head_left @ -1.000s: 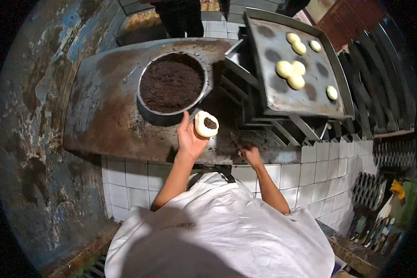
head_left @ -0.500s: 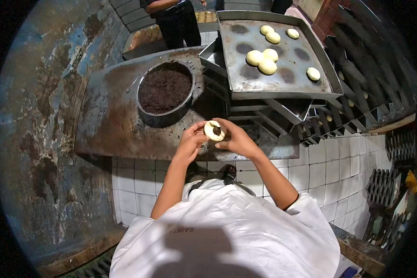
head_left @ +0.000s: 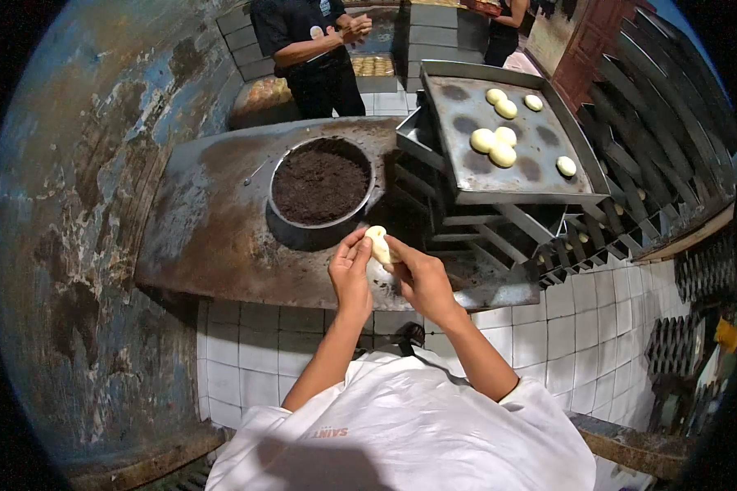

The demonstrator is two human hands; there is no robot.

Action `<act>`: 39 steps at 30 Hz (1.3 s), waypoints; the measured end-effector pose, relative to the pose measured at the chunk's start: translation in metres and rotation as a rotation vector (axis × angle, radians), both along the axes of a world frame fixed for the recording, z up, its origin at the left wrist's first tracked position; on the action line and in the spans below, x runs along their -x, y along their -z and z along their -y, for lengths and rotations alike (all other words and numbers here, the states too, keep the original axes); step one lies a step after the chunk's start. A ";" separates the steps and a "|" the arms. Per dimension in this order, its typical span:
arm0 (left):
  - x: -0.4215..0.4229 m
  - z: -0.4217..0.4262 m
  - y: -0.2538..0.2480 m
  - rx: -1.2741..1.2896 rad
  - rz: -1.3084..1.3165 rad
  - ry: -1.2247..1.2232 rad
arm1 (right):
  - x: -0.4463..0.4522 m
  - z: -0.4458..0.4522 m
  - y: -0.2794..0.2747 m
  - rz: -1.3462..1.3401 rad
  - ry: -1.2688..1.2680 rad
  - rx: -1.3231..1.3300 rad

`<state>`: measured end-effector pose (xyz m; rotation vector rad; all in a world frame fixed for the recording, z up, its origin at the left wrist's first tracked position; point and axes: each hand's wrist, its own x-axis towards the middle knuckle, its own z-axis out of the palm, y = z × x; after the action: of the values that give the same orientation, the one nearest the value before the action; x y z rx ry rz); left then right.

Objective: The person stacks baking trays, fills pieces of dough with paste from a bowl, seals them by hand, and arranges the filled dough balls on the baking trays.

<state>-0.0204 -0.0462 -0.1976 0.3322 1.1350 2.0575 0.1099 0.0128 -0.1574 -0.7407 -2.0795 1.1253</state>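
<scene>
Operating remotely, I have my left hand (head_left: 350, 274) and right hand (head_left: 424, 281) gripping the small pale-yellow dough piece (head_left: 379, 245) over the worn brown-grey desk (head_left: 213, 237), probably supporting its soft sides; the round metal bowl (head_left: 311, 236) of dark crumbs (head_left: 321, 184) sits nearby, presumably for easy reach.

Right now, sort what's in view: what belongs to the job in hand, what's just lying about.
Likely part of the job:
dough piece, between left hand and right hand
bowl of dark crumbly mix
tray with pale dough balls

Apparently just lying about:
thin object on the table
yellow item, picture's far right
</scene>
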 end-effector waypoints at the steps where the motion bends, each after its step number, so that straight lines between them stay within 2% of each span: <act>1: 0.002 0.007 -0.002 -0.038 0.006 0.035 | 0.005 0.006 0.004 0.073 -0.022 -0.023; 2: 0.006 0.016 -0.005 -0.075 0.012 0.071 | 0.010 0.012 0.006 0.079 -0.023 -0.020; 5: 0.020 0.050 -0.025 -0.204 0.028 0.215 | 0.029 0.022 -0.002 -0.017 0.128 -0.234; 6: 0.025 0.061 -0.026 -0.274 0.021 0.290 | 0.033 0.031 -0.012 -0.079 0.173 -0.167; 8: 0.030 0.073 -0.022 -0.317 0.020 0.341 | 0.048 0.046 -0.017 -0.233 0.252 0.144; 9: 0.031 0.077 -0.019 -0.294 -0.023 0.330 | 0.051 0.050 -0.011 -0.228 0.268 0.147; 11: 0.036 0.085 -0.007 -0.229 -0.053 0.302 | 0.053 0.059 0.008 -0.188 0.132 0.408; 12: 0.040 0.090 -0.003 -0.220 -0.043 0.319 | 0.056 0.073 0.013 -0.184 0.152 0.416; 15: 0.053 0.090 -0.004 -0.163 0.270 0.242 | 0.078 0.097 0.011 -0.257 0.303 0.264; 19: 0.071 0.088 -0.010 -0.142 0.228 0.218 | 0.083 0.116 -0.010 -0.278 0.190 0.116; 22: 0.073 0.084 -0.021 -0.239 0.177 0.265 | 0.086 0.112 -0.013 -0.177 0.292 0.009; 27: 0.069 0.087 -0.035 -0.293 0.035 0.277 | 0.082 0.096 -0.022 -0.210 0.314 -0.051; 30: 0.066 0.094 -0.037 -0.356 -0.103 0.445 | 0.067 0.092 -0.023 -0.247 0.018 0.440; 31: 0.058 0.100 -0.048 -0.326 -0.050 0.421 | 0.061 0.094 -0.024 -0.248 0.045 0.496; 34: 0.060 0.110 -0.022 -0.250 0.098 0.508 | 0.056 0.097 -0.016 -0.219 0.197 0.421; 35: 0.058 0.115 -0.016 -0.117 0.198 0.476 | 0.058 0.098 -0.005 -0.225 0.270 0.294; 36: 0.055 0.117 -0.013 -0.121 0.198 0.474 | 0.056 0.100 -0.002 -0.101 0.288 0.182; 38: 0.053 0.114 -0.006 0.006 0.272 0.346 | 0.055 0.109 -0.004 -0.115 0.178 0.102; 39: 0.054 0.110 -0.007 0.058 0.236 0.345 | 0.055 0.113 -0.008 0.003 0.187 -0.022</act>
<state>-0.0749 -0.1562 -0.1904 0.2308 0.9210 1.7069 0.0553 -0.1001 -0.1492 -0.9062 -1.9761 0.9966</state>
